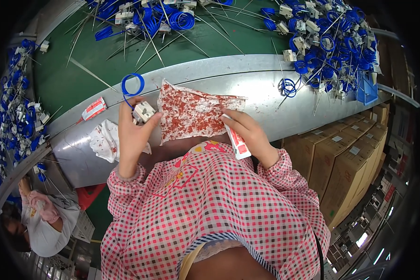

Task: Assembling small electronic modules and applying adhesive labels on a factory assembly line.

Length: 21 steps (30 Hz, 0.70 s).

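Observation:
In my left hand (134, 133), a small white thermostat (143, 112) is pinched between thumb and fingers. Its blue coiled tube (133, 85) stands up beyond the fingertips, and a thin metal rod runs off to the upper left. My right hand (254, 137) is closed around a white and red squeeze tube (238, 142), one end pointing toward me. Its fingertips are by the right edge of a white cloth (191, 114) covered in red smears, which lies flat between both hands. Beside my left wrist lies a crumpled, lightly stained white cloth (105, 140).
A second red and white tube (94, 108) lies on the metal ledge (261, 84). Blue-coiled thermostats heap up on the green surface (191, 49), at the right (329, 44) and far left (16, 116). Cardboard boxes (343, 158) stand at right; another person (46, 219) sits lower left.

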Each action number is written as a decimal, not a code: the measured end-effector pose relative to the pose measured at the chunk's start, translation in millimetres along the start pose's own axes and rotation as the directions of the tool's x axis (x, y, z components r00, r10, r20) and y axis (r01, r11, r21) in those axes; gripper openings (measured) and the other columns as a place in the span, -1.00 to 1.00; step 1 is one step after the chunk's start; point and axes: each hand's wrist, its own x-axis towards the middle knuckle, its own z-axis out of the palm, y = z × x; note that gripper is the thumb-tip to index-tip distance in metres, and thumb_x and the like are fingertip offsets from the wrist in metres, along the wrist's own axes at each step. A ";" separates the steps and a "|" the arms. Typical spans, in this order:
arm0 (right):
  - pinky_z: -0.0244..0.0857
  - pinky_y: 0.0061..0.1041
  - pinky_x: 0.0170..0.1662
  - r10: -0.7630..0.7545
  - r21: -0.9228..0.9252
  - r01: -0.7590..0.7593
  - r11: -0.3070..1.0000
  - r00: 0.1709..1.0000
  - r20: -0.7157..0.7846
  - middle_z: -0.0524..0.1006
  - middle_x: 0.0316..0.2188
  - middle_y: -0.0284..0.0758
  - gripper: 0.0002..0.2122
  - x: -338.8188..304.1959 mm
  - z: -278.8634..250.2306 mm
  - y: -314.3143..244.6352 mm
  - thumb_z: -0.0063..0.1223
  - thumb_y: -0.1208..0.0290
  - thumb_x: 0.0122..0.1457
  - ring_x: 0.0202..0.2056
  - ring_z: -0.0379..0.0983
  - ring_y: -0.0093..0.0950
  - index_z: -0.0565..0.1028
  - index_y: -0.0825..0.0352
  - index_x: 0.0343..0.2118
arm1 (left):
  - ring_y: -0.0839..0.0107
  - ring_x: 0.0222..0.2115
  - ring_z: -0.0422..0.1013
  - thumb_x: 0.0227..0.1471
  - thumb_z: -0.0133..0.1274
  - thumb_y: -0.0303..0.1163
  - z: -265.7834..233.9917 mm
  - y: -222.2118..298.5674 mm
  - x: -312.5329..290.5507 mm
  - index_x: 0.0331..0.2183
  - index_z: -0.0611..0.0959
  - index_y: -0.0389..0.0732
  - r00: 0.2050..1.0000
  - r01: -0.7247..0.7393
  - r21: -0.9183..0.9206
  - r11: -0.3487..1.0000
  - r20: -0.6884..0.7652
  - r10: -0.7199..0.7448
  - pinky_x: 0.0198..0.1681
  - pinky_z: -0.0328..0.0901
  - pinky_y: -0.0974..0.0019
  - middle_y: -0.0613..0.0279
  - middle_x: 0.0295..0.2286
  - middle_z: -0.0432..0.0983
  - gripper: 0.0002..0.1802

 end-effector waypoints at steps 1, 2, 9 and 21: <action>0.26 -0.43 -0.11 -0.002 0.000 0.002 1.000 1.000 -0.001 0.37 -0.12 -0.21 -0.66 0.2 0.4 -0.7 -0.03 0.56 -0.13 -0.12 0.32 -0.26 0.40 0.35 -0.18 | 0.39 -0.28 0.28 -0.29 0.22 -0.39 -2.6 0.7 -0.2 -0.23 0.40 -0.28 1.000 0.023 -0.033 0.999 -0.001 -0.023 -0.20 0.18 0.39 0.17 -0.31 0.32 -0.49; 0.26 -0.42 -0.12 -0.023 -0.017 0.023 1.000 1.000 0.008 0.37 -0.12 -0.22 -0.67 0.5 0.6 -1.3 -0.02 0.55 -0.13 -0.12 0.32 -0.26 0.40 0.35 -0.19 | 0.42 -0.24 0.27 -0.26 0.21 -0.39 -3.8 2.3 -0.3 -0.18 0.38 -0.30 0.999 0.052 -0.130 0.990 0.010 -0.051 -0.15 0.17 0.38 0.19 -0.27 0.33 -0.45; 0.28 -0.40 -0.13 -0.051 0.064 0.047 0.997 0.996 0.069 0.37 -0.12 -0.27 -0.74 7.7 0.0 -3.3 0.03 0.49 -0.15 -0.11 0.29 -0.24 0.43 0.34 -0.30 | 0.57 -0.30 0.27 -0.24 0.18 -0.52 10.8 10.8 -4.5 -0.15 0.34 -0.30 0.960 0.144 -0.524 0.840 0.281 0.011 -0.22 0.20 0.49 0.28 -0.27 0.32 -0.45; 0.23 -0.41 -0.10 -0.106 0.125 0.087 0.988 0.982 0.155 0.41 -0.24 -0.30 -0.80 8.4 -9.4 2.2 0.02 0.58 -0.18 -0.13 0.27 -0.24 0.43 0.35 -0.39 | 0.56 -0.29 0.29 -0.21 0.17 -0.52 48.7 -10.6 -2.8 -0.21 0.35 -0.29 0.967 0.153 -0.553 0.819 0.255 -0.008 -0.21 0.20 0.49 0.25 -0.29 0.34 -0.53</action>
